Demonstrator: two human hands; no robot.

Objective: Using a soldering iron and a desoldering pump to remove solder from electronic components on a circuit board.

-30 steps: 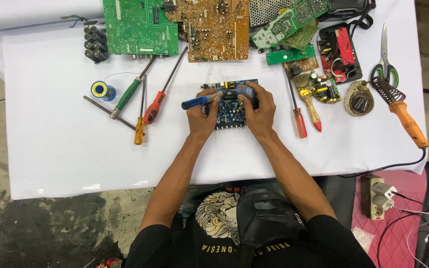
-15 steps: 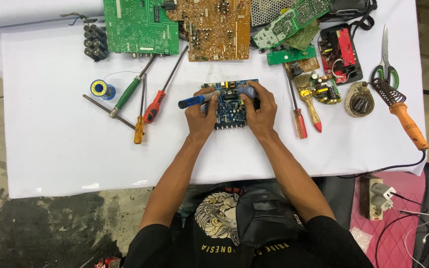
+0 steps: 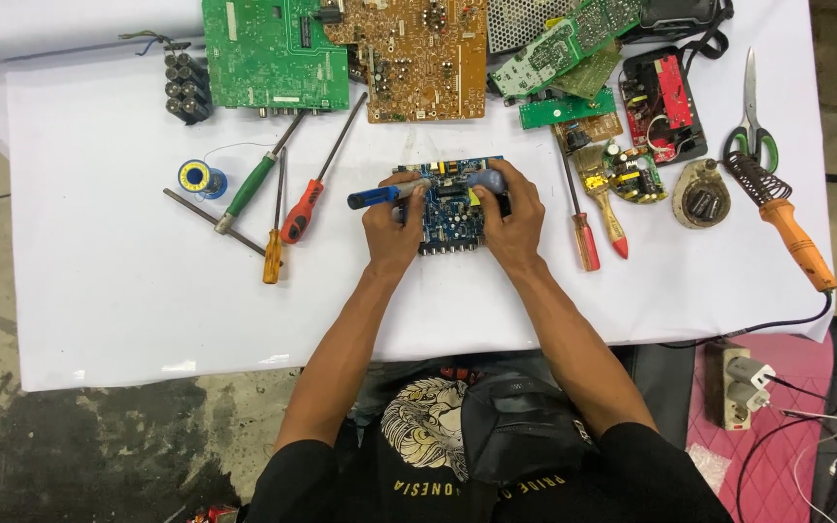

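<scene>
A small blue circuit board (image 3: 452, 218) lies on the white table cover, between my two hands. My left hand (image 3: 389, 230) grips a blue-handled tool (image 3: 372, 198) that lies level across the top of the board, handle end pointing left. My right hand (image 3: 513, 218) clasps the right side of the board. Its fingers curl over the board's upper right corner and the grey far end of the tool (image 3: 486, 179). The tool's tip is hidden under my fingers.
Left of the board lie a green (image 3: 249, 186), a red (image 3: 300, 210) and a yellow screwdriver (image 3: 272, 254) and a solder spool (image 3: 195, 176). A green board (image 3: 273, 53) and a brown board (image 3: 418, 58) lie behind. To the right are more screwdrivers (image 3: 585, 237), scissors (image 3: 751, 116), an orange soldering iron (image 3: 796, 242) and a power strip (image 3: 733, 383).
The blue-handled tool has shifted very slightly to the left over the board. Both hands stay where they were.
</scene>
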